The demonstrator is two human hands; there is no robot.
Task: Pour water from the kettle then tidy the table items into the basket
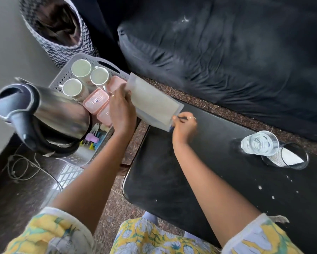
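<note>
A pale plastic pouch (153,102) is held between both hands, tilted over the gap between the black table (190,171) and the grey plastic basket (62,77). My left hand (122,111) grips its left side and my right hand (184,125) pinches its lower right corner. The basket on the floor holds three white cups (80,69), pink lidded boxes (96,100), coloured clips (92,138) and the steel kettle (44,116) with a black handle. A glass of water (260,143) stands at the table's far right.
A black mesh holder (287,157) with white paper stands right beside the glass. White specks dot the table's right part. A dark sofa (227,52) lies behind the table. A zigzag-patterned fabric bin (57,28) stands behind the basket. A cable (25,167) lies on the floor.
</note>
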